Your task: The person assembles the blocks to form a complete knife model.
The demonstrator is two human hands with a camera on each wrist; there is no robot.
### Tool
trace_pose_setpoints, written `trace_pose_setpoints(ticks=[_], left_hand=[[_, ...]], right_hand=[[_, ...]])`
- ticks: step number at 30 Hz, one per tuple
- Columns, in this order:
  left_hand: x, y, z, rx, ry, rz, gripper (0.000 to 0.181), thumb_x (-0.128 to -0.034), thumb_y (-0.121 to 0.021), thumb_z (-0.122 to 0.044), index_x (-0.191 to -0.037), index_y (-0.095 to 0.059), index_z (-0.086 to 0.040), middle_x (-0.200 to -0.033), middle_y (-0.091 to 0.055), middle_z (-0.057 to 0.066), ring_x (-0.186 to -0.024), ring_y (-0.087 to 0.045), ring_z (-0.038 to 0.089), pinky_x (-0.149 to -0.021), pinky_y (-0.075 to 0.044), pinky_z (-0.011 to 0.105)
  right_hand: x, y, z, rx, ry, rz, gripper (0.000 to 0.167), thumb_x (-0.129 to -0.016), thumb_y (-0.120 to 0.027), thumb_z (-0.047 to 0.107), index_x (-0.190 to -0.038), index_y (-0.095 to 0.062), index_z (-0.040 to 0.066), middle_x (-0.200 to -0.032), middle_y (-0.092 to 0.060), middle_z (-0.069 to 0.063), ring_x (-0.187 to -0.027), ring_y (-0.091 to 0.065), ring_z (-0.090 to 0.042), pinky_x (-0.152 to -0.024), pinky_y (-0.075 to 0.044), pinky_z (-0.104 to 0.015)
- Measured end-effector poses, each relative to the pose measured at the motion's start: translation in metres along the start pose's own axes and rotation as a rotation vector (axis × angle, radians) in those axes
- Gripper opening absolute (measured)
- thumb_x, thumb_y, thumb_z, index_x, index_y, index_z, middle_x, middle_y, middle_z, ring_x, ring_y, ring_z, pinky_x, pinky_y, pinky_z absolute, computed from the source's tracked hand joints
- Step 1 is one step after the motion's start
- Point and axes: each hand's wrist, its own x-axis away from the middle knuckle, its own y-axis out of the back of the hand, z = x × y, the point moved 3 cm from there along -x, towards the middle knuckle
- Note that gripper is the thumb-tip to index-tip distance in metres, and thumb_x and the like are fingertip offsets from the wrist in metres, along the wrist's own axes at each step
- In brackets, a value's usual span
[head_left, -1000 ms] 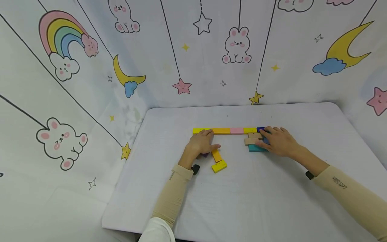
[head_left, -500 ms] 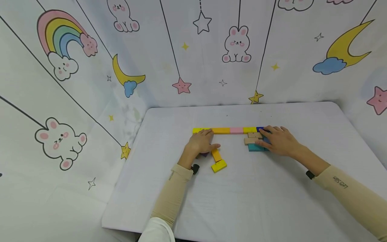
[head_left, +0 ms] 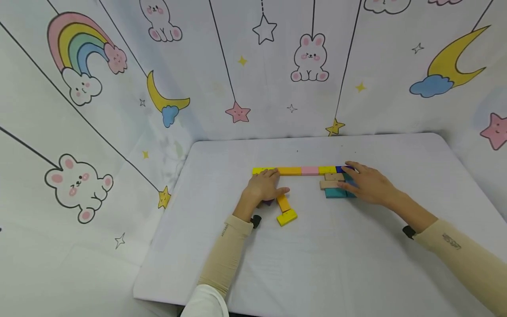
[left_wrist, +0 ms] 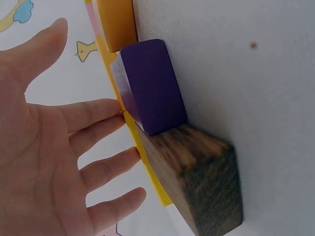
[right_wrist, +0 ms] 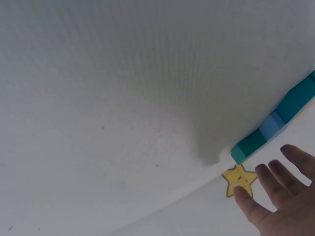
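Observation:
A straight row of blocks lies flat toward the back: a yellow block (head_left: 261,170), an orange block (head_left: 290,171), a pink block (head_left: 310,171), another yellow block (head_left: 327,169) and a dark blue block (head_left: 339,169). My left hand (head_left: 261,186) has its fingertips at the row's left end, fingers spread. Under its palm sit a purple block (left_wrist: 153,88) and a dark brown wooden block (left_wrist: 206,172). My right hand (head_left: 370,185) hovers at the right end, fingers extended, partly covering teal and blue blocks. Beside it lie pale wooden blocks (head_left: 329,185) and a teal block (head_left: 335,193).
In front of the left hand, a loose orange block (head_left: 283,203) and a yellow block (head_left: 287,217) lie at angles. The white-covered table (head_left: 336,264) backs onto a cartoon-printed wall cloth (head_left: 277,79).
My right hand has shifted slightly right, its fingers lifting and uncovering more of the dark blue and teal blocks. The left hand stays in place.

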Motion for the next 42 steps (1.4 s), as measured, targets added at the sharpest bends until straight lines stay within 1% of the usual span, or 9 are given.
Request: trace_pose_setpoints(ticks=[4,8,12,16,19,26,32,37,42], left_hand=[[-0.001,0.000,0.000,-0.010,-0.007,-0.003,0.086,-0.1005,-0.048,-0.071,-0.165,-0.034,-0.015,-0.171,-0.029,0.000,-0.157,-0.028,0.027,-0.127,-0.026,0.052],[-0.001,0.000,0.000,-0.016,-0.011,-0.016,0.085,-0.1008,-0.048,-0.071,-0.164,-0.036,-0.015,-0.171,-0.029,0.000,-0.157,-0.029,0.028,-0.126,-0.027,0.053],[-0.002,0.000,0.000,-0.029,-0.012,-0.024,0.083,-0.1016,-0.046,-0.070,-0.163,-0.038,-0.015,-0.171,-0.031,0.001,-0.156,-0.030,0.028,-0.126,-0.028,0.053],[-0.003,0.000,0.002,-0.046,-0.022,-0.034,0.080,-0.1029,-0.044,-0.069,-0.162,-0.040,-0.015,-0.170,-0.033,0.001,-0.155,-0.032,0.027,-0.124,-0.032,0.052],[-0.003,0.001,0.004,-0.035,-0.032,-0.045,0.078,-0.1035,-0.044,-0.068,-0.161,-0.043,-0.015,-0.169,-0.035,0.002,-0.154,-0.033,0.027,-0.123,-0.034,0.049],[-0.003,0.004,0.006,-0.008,-0.045,-0.051,0.075,-0.1043,-0.045,-0.066,-0.158,-0.047,-0.013,-0.167,-0.038,0.004,-0.154,-0.034,0.026,-0.123,-0.035,0.045],[-0.002,0.007,0.011,0.000,-0.018,-0.047,0.074,-0.1044,-0.045,-0.065,-0.158,-0.048,-0.015,-0.167,-0.037,0.004,-0.153,-0.035,0.026,-0.122,-0.036,0.048],[-0.002,0.006,0.013,0.027,-0.015,-0.036,0.071,-0.1045,-0.045,-0.065,-0.159,-0.047,-0.020,-0.169,-0.034,0.003,-0.154,-0.034,0.027,-0.122,-0.035,0.050],[-0.003,0.004,0.013,0.037,-0.014,-0.021,0.072,-0.1043,-0.045,-0.066,-0.159,-0.046,-0.020,-0.170,-0.033,0.003,-0.155,-0.032,0.028,-0.123,-0.034,0.051]], right_hand=[[0.005,0.000,0.003,-0.023,-0.003,-0.019,0.066,-0.106,-0.058,0.050,-0.147,-0.056,-0.001,-0.152,-0.048,-0.028,-0.131,-0.054,-0.052,-0.107,-0.043,-0.068],[0.010,-0.001,0.011,-0.055,0.001,-0.022,0.058,-0.104,-0.063,0.046,-0.143,-0.062,0.003,-0.150,-0.053,-0.025,-0.131,-0.055,-0.051,-0.111,-0.041,-0.068],[0.014,-0.002,0.022,-0.070,0.049,-0.039,0.055,-0.102,-0.069,0.043,-0.140,-0.064,0.005,-0.147,-0.057,-0.023,-0.133,-0.054,-0.049,-0.112,-0.039,-0.067],[0.013,-0.006,0.031,-0.057,0.110,-0.057,0.056,-0.099,-0.073,0.041,-0.139,-0.065,0.002,-0.145,-0.060,-0.020,-0.133,-0.055,-0.045,-0.111,-0.041,-0.068],[0.011,-0.009,0.036,-0.051,0.128,-0.060,0.059,-0.099,-0.073,0.041,-0.141,-0.063,0.001,-0.146,-0.059,-0.019,-0.134,-0.055,-0.044,-0.111,-0.041,-0.067],[0.010,-0.014,0.038,-0.027,0.119,-0.018,0.063,-0.102,-0.067,0.044,-0.146,-0.058,0.000,-0.149,-0.056,-0.021,-0.138,-0.052,-0.041,-0.116,-0.036,-0.065],[0.010,-0.013,0.042,-0.024,0.117,-0.016,0.065,-0.103,-0.066,0.045,-0.147,-0.056,-0.001,-0.151,-0.055,-0.021,-0.140,-0.051,-0.041,-0.118,-0.034,-0.065],[0.008,-0.013,0.044,-0.035,0.103,-0.009,0.065,-0.103,-0.064,0.046,-0.148,-0.056,0.000,-0.151,-0.055,-0.020,-0.140,-0.051,-0.041,-0.118,-0.032,-0.066],[0.007,-0.013,0.047,-0.032,0.111,-0.015,0.064,-0.103,-0.065,0.047,-0.146,-0.058,0.000,-0.149,-0.058,-0.020,-0.137,-0.054,-0.041,-0.117,-0.034,-0.066]])
